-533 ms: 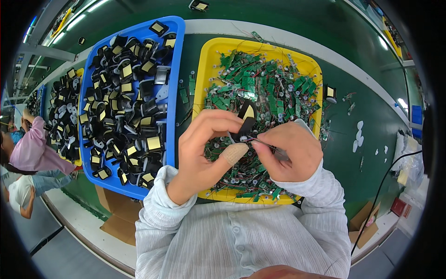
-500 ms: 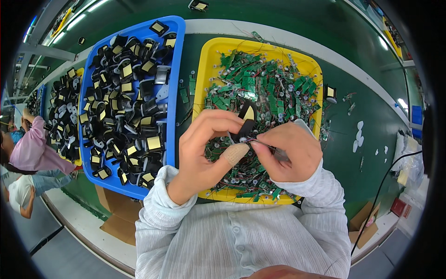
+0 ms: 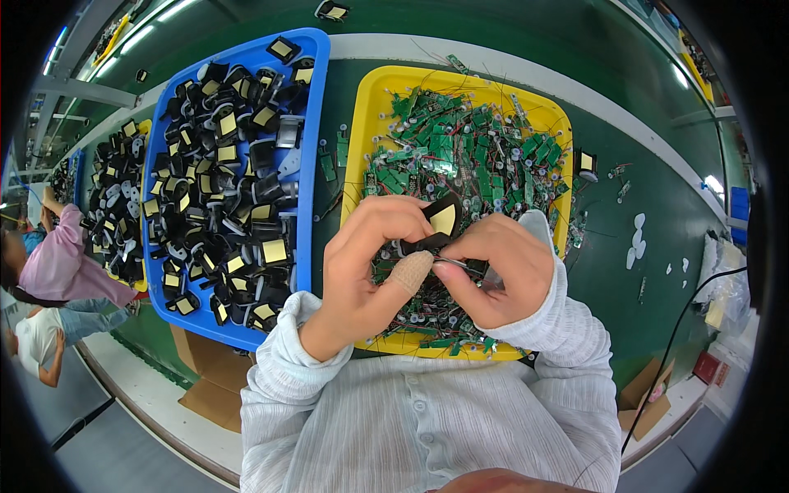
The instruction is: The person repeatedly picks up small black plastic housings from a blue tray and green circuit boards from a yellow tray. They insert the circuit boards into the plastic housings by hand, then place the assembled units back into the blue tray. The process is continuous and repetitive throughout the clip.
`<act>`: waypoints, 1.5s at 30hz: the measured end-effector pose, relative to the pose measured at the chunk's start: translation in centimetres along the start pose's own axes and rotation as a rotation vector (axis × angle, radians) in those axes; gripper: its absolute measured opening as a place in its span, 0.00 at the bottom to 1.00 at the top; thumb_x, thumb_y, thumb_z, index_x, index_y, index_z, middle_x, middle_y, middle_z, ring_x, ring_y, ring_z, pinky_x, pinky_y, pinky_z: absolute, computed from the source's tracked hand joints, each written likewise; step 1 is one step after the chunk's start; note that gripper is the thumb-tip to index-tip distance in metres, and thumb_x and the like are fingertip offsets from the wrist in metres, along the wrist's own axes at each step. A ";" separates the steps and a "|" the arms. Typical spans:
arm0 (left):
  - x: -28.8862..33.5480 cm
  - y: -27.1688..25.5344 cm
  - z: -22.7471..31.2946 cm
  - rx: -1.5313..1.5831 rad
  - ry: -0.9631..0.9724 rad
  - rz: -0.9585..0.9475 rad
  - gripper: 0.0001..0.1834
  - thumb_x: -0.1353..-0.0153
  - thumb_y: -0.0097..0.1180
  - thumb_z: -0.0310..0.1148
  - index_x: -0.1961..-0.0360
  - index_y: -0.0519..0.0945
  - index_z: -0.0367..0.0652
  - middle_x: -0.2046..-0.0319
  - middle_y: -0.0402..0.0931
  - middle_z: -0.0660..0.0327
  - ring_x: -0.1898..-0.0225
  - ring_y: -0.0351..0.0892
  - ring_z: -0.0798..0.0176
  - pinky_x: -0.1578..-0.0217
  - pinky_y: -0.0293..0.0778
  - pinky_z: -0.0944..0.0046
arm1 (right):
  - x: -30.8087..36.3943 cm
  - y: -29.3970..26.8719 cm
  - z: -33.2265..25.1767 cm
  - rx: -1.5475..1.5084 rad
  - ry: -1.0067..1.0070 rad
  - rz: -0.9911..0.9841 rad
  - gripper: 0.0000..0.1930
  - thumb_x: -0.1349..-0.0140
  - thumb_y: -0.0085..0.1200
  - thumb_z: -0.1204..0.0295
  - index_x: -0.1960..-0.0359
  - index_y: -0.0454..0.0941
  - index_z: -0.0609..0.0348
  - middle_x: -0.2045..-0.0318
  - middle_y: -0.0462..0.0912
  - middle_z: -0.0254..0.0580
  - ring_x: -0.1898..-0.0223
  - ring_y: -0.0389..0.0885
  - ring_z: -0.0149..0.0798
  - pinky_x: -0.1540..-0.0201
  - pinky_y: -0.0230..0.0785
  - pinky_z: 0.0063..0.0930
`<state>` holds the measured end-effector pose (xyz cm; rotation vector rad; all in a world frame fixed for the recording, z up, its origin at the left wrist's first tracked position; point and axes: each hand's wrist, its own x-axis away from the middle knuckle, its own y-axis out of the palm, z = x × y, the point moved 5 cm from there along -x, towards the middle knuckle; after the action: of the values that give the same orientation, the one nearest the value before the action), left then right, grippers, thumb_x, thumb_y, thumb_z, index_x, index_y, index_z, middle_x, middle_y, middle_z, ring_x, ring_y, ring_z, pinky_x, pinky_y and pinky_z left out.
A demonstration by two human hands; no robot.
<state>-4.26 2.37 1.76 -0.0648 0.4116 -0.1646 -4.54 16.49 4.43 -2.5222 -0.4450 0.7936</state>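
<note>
Above the yellow tray [image 3: 356, 156] of green circuit boards [image 3: 493, 177], both hands meet. My left hand [image 3: 357, 271], its thumb wrapped in a tan bandage, grips a black plastic housing [image 3: 433, 237] with a pale yellow pad on its face. Thumb and forefinger of my right hand [image 3: 514, 267] pinch a slim metallic tool [image 3: 454, 262], which looks like tweezers. Its tip lies at the housing's lower edge, by my left thumb. Fingers hide most of the tool and whatever it touches.
To the left stands a blue tray [image 3: 316, 115] heaped with similar black housings [image 3: 226, 156]. Loose white pieces [image 3: 638, 238] and a single housing [image 3: 585, 163] lie right of the yellow tray. A black cable [image 3: 678, 320] runs down the right side. A person in pink [image 3: 70, 255] sits far left.
The housing has turned in my left hand, so its yellow pad shows more squarely. My right hand has shifted slightly left, closer to my left thumb.
</note>
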 end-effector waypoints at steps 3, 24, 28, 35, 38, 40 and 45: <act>0.2 0.0 0.0 0.013 -0.019 -0.009 0.08 0.52 0.54 0.22 0.68 0.71 0.34 0.66 0.71 0.54 0.62 0.72 0.58 0.59 0.70 0.63 | 0.1 0.1 0.3 -0.034 0.037 -0.023 0.08 0.56 0.59 0.80 0.73 0.74 0.62 0.77 0.76 0.42 0.79 0.73 0.42 0.77 0.66 0.27; -0.2 0.0 0.6 -0.239 0.061 -0.042 0.14 0.54 0.58 0.22 0.65 0.70 0.36 0.65 0.70 0.54 0.64 0.71 0.58 0.66 0.68 0.66 | 1.6 1.5 3.9 -0.805 0.813 -0.393 0.12 0.41 0.47 0.64 0.70 0.71 0.62 0.72 0.73 0.36 0.74 0.70 0.26 0.73 0.60 0.18; -0.2 0.0 1.0 -0.333 0.153 -0.032 0.19 0.64 0.63 0.19 0.68 0.72 0.39 0.67 0.72 0.55 0.67 0.72 0.55 0.68 0.68 0.64 | 0.9 0.1 3.5 -0.682 0.685 -0.238 0.07 0.48 0.55 0.74 0.71 0.73 0.65 0.74 0.70 0.35 0.73 0.70 0.26 0.70 0.62 0.18; -0.4 -0.3 1.2 -0.325 0.123 -0.063 0.19 0.56 0.56 0.24 0.59 0.74 0.35 0.70 0.73 0.55 0.72 0.70 0.58 0.70 0.66 0.64 | 0.2 -1.9 1.5 -0.427 0.471 -0.168 0.06 0.52 0.58 0.77 0.72 0.76 0.65 0.75 0.75 0.37 0.75 0.75 0.27 0.71 0.67 0.18; -0.3 -0.1 1.0 -0.255 -0.028 -0.120 0.18 0.49 0.52 0.30 0.57 0.72 0.34 0.71 0.72 0.55 0.74 0.68 0.58 0.71 0.64 0.64 | 0.5 -1.9 1.7 -0.530 0.544 -0.087 0.06 0.50 0.57 0.77 0.71 0.75 0.64 0.77 0.76 0.36 0.77 0.76 0.26 0.73 0.67 0.17; -0.2 0.1 0.5 -0.204 0.031 -0.144 0.18 0.45 0.47 0.34 0.56 0.71 0.33 0.69 0.72 0.55 0.74 0.67 0.58 0.71 0.64 0.65 | 0.9 -1.4 2.1 -0.659 0.641 -0.077 0.07 0.49 0.57 0.77 0.69 0.73 0.65 0.78 0.76 0.35 0.77 0.76 0.25 0.72 0.68 0.17; -0.1 0.3 0.2 -0.155 0.011 -0.129 0.18 0.43 0.45 0.35 0.56 0.71 0.33 0.67 0.73 0.55 0.74 0.67 0.59 0.71 0.64 0.65 | 0.9 -0.3 2.7 -0.891 0.786 -0.149 0.11 0.50 0.57 0.77 0.69 0.68 0.65 0.80 0.72 0.36 0.81 0.75 0.29 0.77 0.74 0.23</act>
<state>-4.19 2.71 1.91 -0.2431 0.4312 -0.2598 -5.50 18.01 2.24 -3.2177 -0.7956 -0.6263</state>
